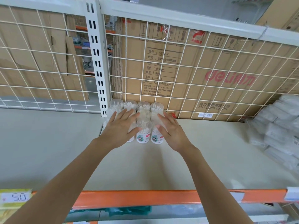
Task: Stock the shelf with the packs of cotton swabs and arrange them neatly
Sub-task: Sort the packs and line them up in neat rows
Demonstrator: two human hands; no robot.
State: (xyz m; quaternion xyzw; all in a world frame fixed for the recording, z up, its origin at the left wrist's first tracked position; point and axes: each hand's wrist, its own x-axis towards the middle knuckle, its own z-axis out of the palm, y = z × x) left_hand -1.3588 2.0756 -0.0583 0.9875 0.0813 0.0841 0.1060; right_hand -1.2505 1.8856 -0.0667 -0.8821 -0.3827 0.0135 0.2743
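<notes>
My left hand (120,128) and right hand (172,132) lie flat with fingers straight and spread, pressing the block of clear round plastic tubs of cotton swabs (143,106) from either side; neither grips anything. The tubs stand upright, four across and several deep, at the back of the cream metal shelf (178,167), against the white wire mesh panel (194,73). I judge this batch placed and nearly squared; it takes up only a small part of the shelf, so more packs may follow

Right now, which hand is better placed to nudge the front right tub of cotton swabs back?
Probably the right hand: it rests on that tub, while the left hand lies over the tubs further left.
</notes>
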